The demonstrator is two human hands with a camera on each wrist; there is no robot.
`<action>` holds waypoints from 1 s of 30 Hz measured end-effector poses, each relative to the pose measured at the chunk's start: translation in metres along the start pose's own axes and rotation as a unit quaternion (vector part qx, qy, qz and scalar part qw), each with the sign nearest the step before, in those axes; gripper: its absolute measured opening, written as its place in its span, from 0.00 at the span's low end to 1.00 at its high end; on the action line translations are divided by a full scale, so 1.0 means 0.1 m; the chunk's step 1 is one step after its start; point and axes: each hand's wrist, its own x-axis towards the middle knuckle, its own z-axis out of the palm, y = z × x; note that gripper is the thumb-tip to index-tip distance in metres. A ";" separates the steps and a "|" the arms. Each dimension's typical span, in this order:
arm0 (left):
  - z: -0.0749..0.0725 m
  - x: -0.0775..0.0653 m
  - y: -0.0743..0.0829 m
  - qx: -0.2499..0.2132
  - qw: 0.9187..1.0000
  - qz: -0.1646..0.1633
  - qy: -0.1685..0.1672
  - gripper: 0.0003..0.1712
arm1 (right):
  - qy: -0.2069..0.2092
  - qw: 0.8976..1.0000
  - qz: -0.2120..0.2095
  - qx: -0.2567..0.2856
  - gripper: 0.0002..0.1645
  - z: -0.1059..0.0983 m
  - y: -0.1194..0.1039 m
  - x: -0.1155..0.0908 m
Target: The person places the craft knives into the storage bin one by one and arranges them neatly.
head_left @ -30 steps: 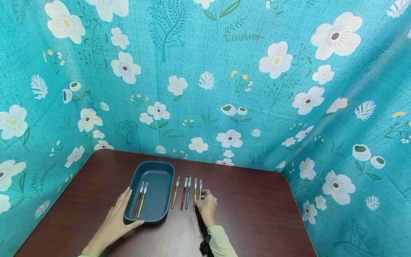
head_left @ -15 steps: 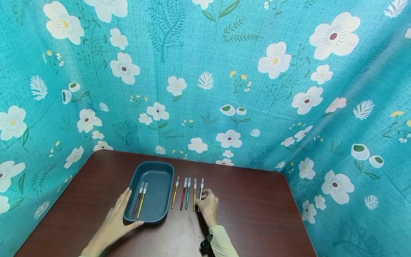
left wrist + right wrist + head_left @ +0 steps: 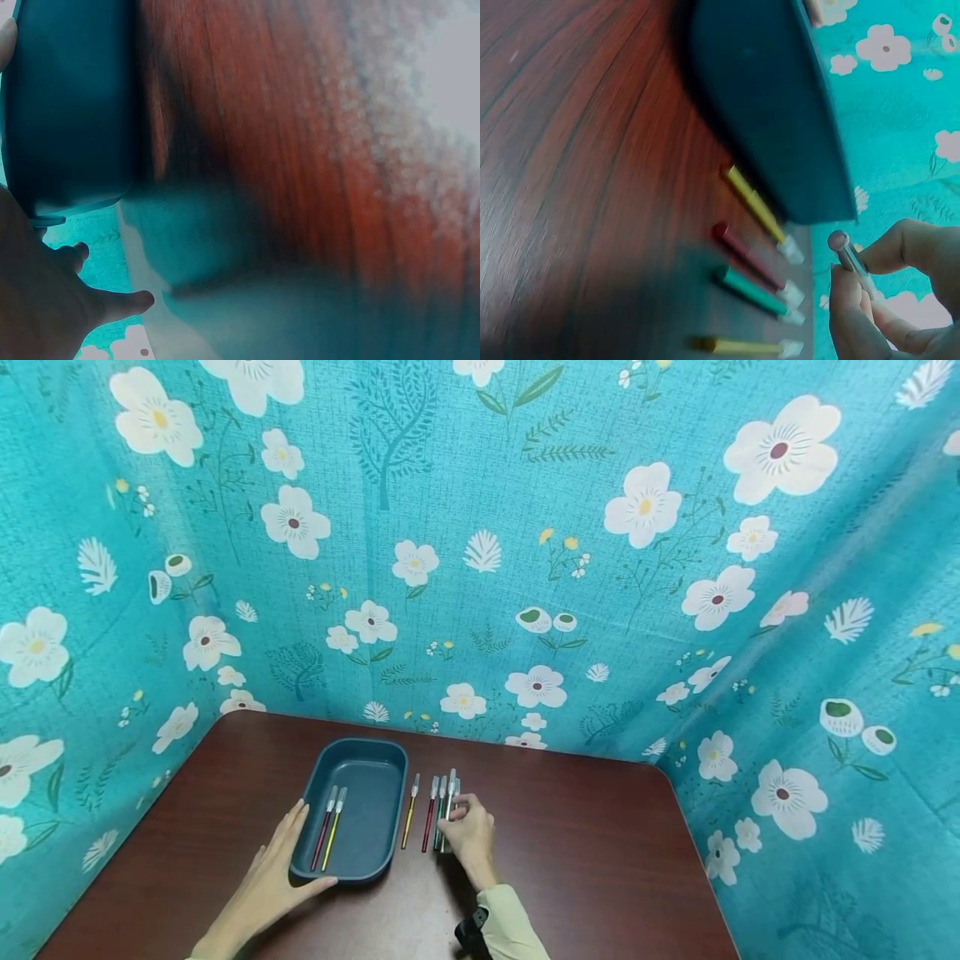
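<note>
My right hand pinches a silver craft knife with a clear cap between thumb and fingers, raised over the row on the table. In the right wrist view the knife's round butt end points towards the camera. The row holds a yellow knife, a red knife, a green knife and another yellow knife, mostly hidden behind my hand in the head view. My left hand rests with extended fingers against the blue tray. Inside lie a red knife and a yellow knife.
A dark brown wooden table carries everything. Teal flowered cloth hangs along its back and both sides. The tray stands left of the row, its wall close to the nearest yellow knife.
The silver knife, formerly at the right end of the row, has been lifted and carried left by my right hand. My left hand and the tray have stayed put.
</note>
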 end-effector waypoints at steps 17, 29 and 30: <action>-0.02 0.00 0.03 -0.001 1.000 -0.003 0.000 0.78 | -0.037 0.998 -0.022 0.035 0.20 0.15 -0.43 -0.08; -0.01 -0.02 0.00 0.000 1.000 0.006 0.005 0.77 | -0.067 0.996 -0.038 0.048 0.20 0.34 -0.58 -0.16; -0.01 -0.02 0.01 0.001 1.000 0.006 0.004 0.77 | -0.069 0.996 -0.037 0.051 0.20 0.35 -0.59 -0.16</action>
